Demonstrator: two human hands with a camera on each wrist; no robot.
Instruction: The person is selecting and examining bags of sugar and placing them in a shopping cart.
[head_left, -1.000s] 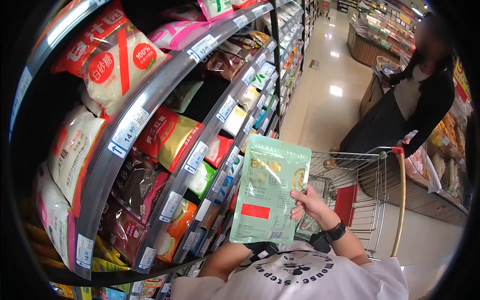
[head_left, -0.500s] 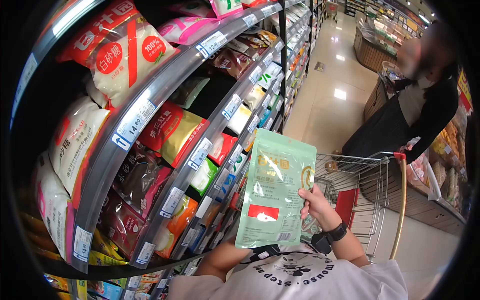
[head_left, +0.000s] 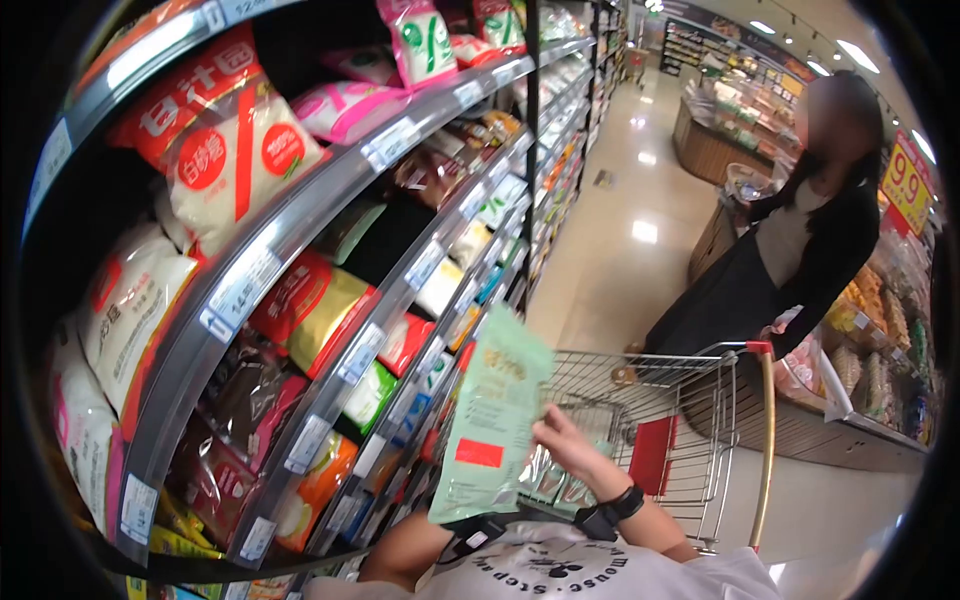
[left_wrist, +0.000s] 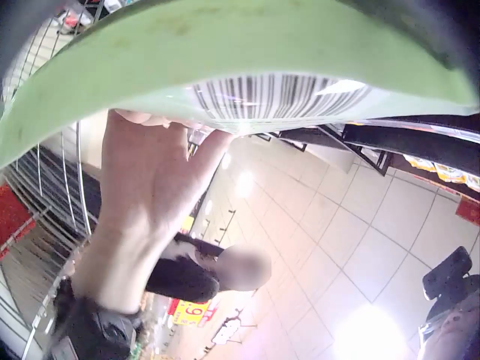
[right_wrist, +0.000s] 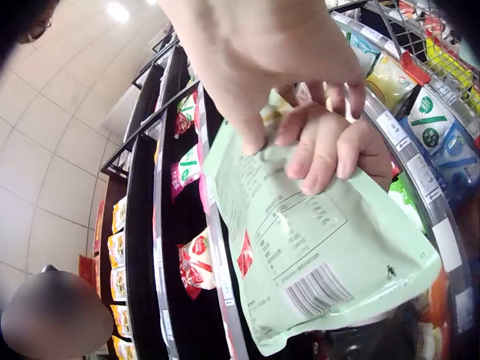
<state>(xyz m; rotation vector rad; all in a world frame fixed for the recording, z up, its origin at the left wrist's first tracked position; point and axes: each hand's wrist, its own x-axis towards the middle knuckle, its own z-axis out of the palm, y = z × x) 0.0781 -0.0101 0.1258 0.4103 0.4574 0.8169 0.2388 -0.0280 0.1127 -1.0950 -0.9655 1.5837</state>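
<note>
A pale green foil pouch (head_left: 490,410) with a red patch is held up in front of the chest, tilted away from the head view. At its right edge, my right hand (head_left: 575,450), with a black strap on the wrist, pinches it. My left hand is hidden behind the pouch in the head view. In the right wrist view, left fingers (right_wrist: 322,154) curl over the pouch, and the right thumb (right_wrist: 251,135) presses near its upper part. A barcode (left_wrist: 277,97) shows on the pouch close to the left wrist camera.
Shelves (head_left: 225,310) with price labels run along the left, stocked with sugar bags (head_left: 230,150). A wire shopping cart (head_left: 660,400) stands right of my hands, with green packages (head_left: 555,475) in it. Beyond it, a person in dark clothes (head_left: 790,240) stands beside a produce display (head_left: 880,310).
The head view has turned, and shelf and cart sit further left in it. The pouch has tilted, so its printed face looks narrower, and has shifted left and lower with the right hand.
</note>
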